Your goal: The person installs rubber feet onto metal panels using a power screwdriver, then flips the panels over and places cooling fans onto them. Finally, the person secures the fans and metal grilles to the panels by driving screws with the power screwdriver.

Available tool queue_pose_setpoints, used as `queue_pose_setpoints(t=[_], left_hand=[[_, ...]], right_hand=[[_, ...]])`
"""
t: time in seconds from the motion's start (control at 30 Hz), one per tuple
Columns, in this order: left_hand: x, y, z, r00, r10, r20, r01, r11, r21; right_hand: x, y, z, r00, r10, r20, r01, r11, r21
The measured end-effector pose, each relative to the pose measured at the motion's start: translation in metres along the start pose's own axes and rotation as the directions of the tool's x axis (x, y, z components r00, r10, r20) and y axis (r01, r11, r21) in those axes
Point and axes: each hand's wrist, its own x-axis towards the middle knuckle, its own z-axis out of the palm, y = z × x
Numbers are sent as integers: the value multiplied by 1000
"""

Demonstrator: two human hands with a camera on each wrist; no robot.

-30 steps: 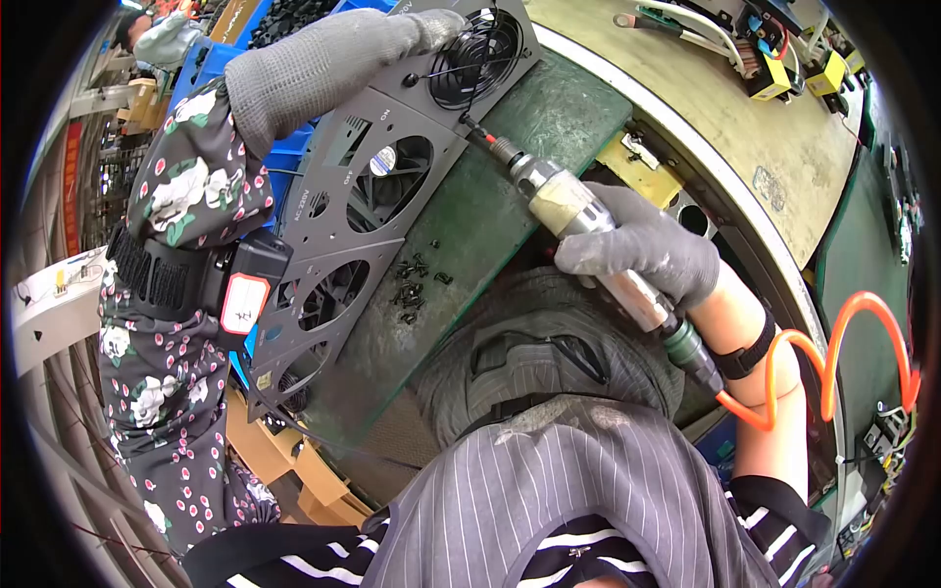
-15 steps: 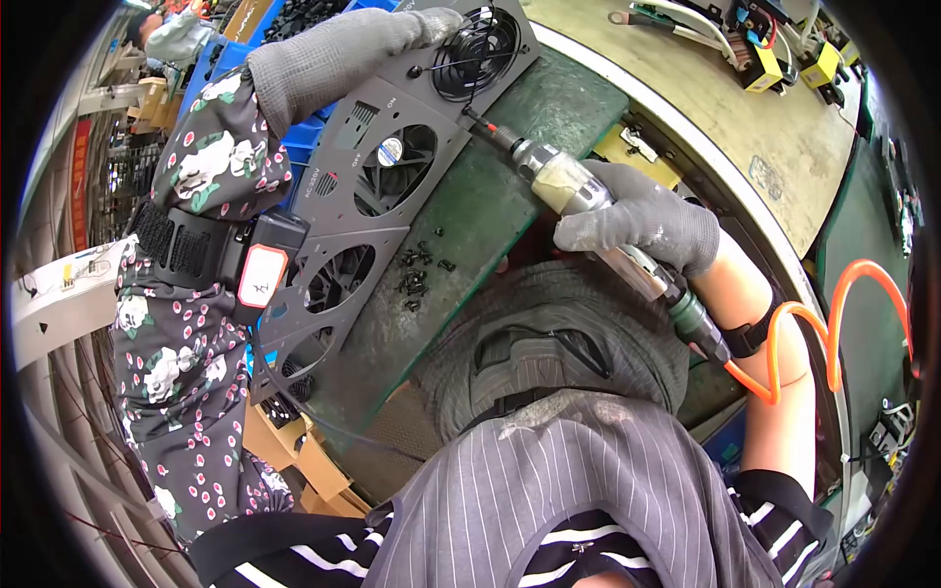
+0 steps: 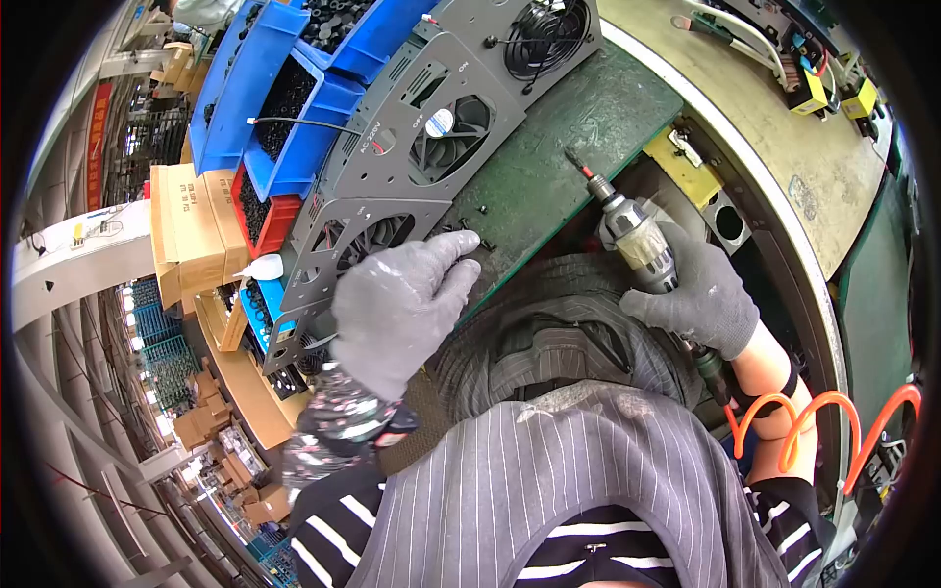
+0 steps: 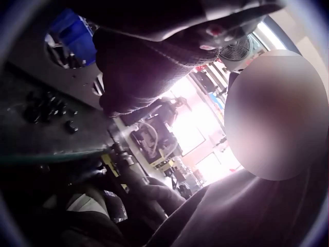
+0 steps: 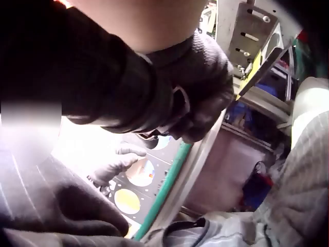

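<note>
My gloved left hand [image 3: 402, 304] reaches over the front edge of a grey metal fan panel [image 3: 358, 181], its index finger and thumb extended and apart. The fingertips are right at a small pile of black screws [image 3: 483, 238] on the green bench top; the hand covers part of the pile. More of those screws [image 4: 49, 108] show in the left wrist view. My gloved right hand [image 3: 706, 294] grips an air screwdriver [image 3: 642, 240] around its body. The driver's bit [image 3: 575, 159] points up and left over the green bench top [image 3: 549, 132], apart from the panel.
Blue bins [image 3: 279, 127] of small black parts and a red bin [image 3: 267, 218] stand behind the panel. A coiled orange air hose [image 3: 833, 404] trails right of my arm. Coiled black cable [image 3: 539, 44] lies on the panel's far end. Cardboard boxes [image 3: 191, 230] are at left.
My left hand has come from the panel's far end down to the screws. The driver's bit has moved away from the panel, still in my right hand. The head view has shifted.
</note>
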Motion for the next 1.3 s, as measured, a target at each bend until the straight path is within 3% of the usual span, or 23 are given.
queue_pose_setpoints(t=[0.07, 0.27, 0.33, 0.57, 0.67, 0.73, 0.9, 1.0, 1.13, 1.3], left_hand=[[-8, -11, 20, 999, 3, -52, 0, 999, 52], [-12, -28, 42, 972, 52, -227, 6, 969, 247], [-10, -29, 44, 961, 76, -265, 11, 950, 312], [3, -25, 42, 949, 132, -286, -23, 934, 356], [12, -17, 46, 964, 46, -262, 36, 953, 301], [19, -15, 50, 982, 7, -190, 63, 931, 361], [31, -18, 58, 980, -7, -197, 68, 949, 307], [33, -16, 57, 984, -10, -180, 66, 949, 309], [34, -13, 55, 992, -42, -120, 82, 931, 355], [33, -16, 57, 989, -7, -150, 59, 936, 348]], right_hand=[[-1, -2, 2, 998, 59, -2, -59, 997, -47], [4, 11, 12, 989, -141, -44, 146, 977, 153], [0, -2, 9, 992, -25, 122, -4, 974, 228], [5, 10, 20, 984, -56, 170, 19, 977, 213], [6, 8, 18, 981, -56, 186, 18, 980, 197], [7, 11, 21, 982, -75, 176, 31, 971, 238], [9, 8, 15, 972, -139, 189, 86, 960, 265], [10, -12, 4, 929, -109, 354, 35, 977, 209], [18, -17, 4, 907, -82, 412, 37, 992, 117], [26, -14, 9, 900, -101, 424, 46, 989, 138]])
